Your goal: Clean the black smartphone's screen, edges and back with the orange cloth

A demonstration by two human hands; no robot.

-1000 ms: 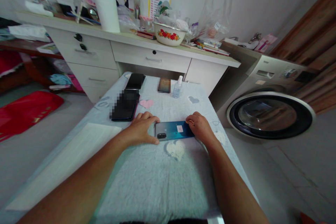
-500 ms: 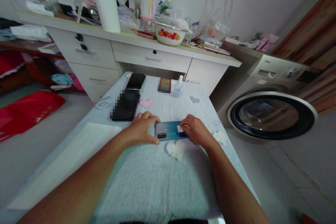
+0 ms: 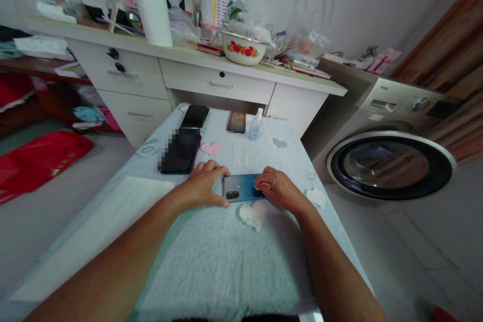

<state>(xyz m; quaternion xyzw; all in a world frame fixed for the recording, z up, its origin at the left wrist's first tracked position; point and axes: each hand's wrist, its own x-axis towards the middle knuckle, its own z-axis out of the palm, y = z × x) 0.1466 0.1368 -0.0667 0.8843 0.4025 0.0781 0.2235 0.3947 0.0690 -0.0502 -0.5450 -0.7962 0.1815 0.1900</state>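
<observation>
A blue-grey smartphone lies back side up on the table, its camera block at the lower left corner. My left hand holds its left end between thumb and fingers. Closed over the right part of the phone is my right hand, with a small orange-brown cloth pinched in its fingers and pressed on the phone's back. The right end of the phone is hidden under this hand. Beyond the phone stands a clear spray bottle with a white cap.
Two dark devices lie at the table's left, and a small brown blurred item near the back edge. A pale sheet lies at the left front. A drawer desk stands behind; a washing machine is at right.
My right hand has shifted slightly left over the phone with the cloth. The white label seen on the phone's back before is now out of sight. My left hand stays put.
</observation>
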